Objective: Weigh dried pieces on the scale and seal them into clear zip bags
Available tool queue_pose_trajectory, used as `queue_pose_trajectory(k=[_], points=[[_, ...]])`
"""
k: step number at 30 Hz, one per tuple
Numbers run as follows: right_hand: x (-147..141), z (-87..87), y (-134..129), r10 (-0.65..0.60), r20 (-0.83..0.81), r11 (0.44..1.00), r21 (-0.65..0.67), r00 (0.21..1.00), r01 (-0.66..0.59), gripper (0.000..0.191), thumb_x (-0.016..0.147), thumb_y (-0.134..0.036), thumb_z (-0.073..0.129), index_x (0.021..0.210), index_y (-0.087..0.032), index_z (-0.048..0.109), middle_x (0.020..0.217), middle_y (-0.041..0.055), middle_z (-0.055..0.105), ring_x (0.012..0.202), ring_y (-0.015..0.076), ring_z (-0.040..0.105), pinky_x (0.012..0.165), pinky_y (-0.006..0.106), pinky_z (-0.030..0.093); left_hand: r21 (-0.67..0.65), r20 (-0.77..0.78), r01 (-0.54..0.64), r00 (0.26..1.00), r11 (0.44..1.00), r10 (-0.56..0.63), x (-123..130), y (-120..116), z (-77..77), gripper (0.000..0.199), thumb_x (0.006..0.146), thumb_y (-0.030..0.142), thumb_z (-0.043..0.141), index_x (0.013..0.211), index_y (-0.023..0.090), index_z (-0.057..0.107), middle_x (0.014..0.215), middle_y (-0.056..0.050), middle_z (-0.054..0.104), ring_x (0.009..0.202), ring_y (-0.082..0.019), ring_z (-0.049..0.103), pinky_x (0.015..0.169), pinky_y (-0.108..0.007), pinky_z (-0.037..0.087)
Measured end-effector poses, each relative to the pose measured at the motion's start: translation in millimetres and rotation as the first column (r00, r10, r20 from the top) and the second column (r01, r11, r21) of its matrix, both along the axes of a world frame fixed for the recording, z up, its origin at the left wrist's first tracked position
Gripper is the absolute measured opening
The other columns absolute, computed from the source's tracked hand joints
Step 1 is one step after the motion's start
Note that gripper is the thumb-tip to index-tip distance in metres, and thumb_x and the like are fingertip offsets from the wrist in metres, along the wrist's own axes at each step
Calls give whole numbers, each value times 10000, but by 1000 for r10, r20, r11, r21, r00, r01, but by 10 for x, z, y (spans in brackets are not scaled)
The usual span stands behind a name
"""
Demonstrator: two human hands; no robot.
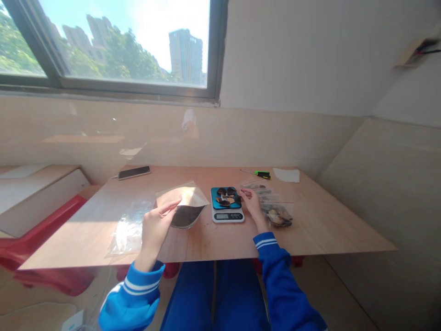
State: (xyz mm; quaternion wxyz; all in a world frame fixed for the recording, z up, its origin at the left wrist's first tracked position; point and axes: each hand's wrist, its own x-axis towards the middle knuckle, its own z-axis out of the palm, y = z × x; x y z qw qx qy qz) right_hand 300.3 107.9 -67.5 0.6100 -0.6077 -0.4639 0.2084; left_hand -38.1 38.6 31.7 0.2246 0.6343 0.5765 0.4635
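My left hand (156, 225) pinches the rim of a brown paper pouch (191, 195), whose mouth gapes and shows a dark inside. To its right, a white kitchen scale (220, 219) with a blue-green top carries several dark and pale dried pieces (225, 201) that look like dried mushrooms. At the right edge of the scale's top is my right hand (253, 207), its fingertips pinched together beside these pieces. What lies between those fingertips is too small to make out. A clear zip bag of similar dried pieces (278, 216) rests just right of that hand.
More clear bags (262, 189) lie behind my right hand. Clear plastic bags (129, 232) sit at the table's left. Along the back are a phone (134, 173), a green-and-black screwdriver (262, 174) and white paper (287, 175). Red stools (58, 225) stand left of and below the table.
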Motion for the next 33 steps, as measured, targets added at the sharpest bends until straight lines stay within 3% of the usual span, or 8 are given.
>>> queue_pose_trajectory(k=[8,13,18,22,26,33], points=[[-79,-85,56,43,130,999,0,991,-43,458,730,-577,596,858,-141,653,859,133,717,757,230,659,719,368,521,9,-16,-11,1000,1000,11,-12,-14,32,223,771,297,630,949,272,761,957,20,761,957,-228,707,817,-299,564],[-100,5,-57,6,177,1000,20,984,-10,461,772,-578,549,895,-145,647,912,140,716,830,246,663,793,398,513,9,-11,-3,1000,1000,3,-16,-28,26,225,769,285,628,950,269,761,961,23,761,953,-223,708,821,-298,565],[-159,252,-417,-75,199,995,78,977,61,441,865,-535,446,982,-154,633,1053,155,688,999,264,630,908,435,469,15,6,-10,1000,1000,10,-4,-31,27,223,769,280,624,944,266,762,957,24,761,955,-221,708,827,-299,566],[-363,385,-822,72,149,996,37,986,-79,378,886,-493,455,945,-174,648,982,125,709,933,249,661,835,393,516,-4,6,-12,1000,1000,12,30,-10,-7,228,771,294,629,957,275,760,969,24,759,964,-218,705,840,-293,561],[-505,312,-1149,194,116,981,-45,974,-190,365,882,-497,481,930,-192,675,898,102,724,852,241,681,789,373,535,-29,-24,-26,999,999,25,30,23,-94,224,772,310,631,956,299,758,962,30,759,970,-225,703,856,-312,557],[-273,153,-1382,133,77,984,-128,988,-123,448,837,-589,507,920,-190,692,853,112,725,801,257,683,753,382,540,-47,-36,-39,999,998,37,50,35,-181,212,765,302,645,944,310,759,951,30,759,991,-231,694,842,-305,559]])
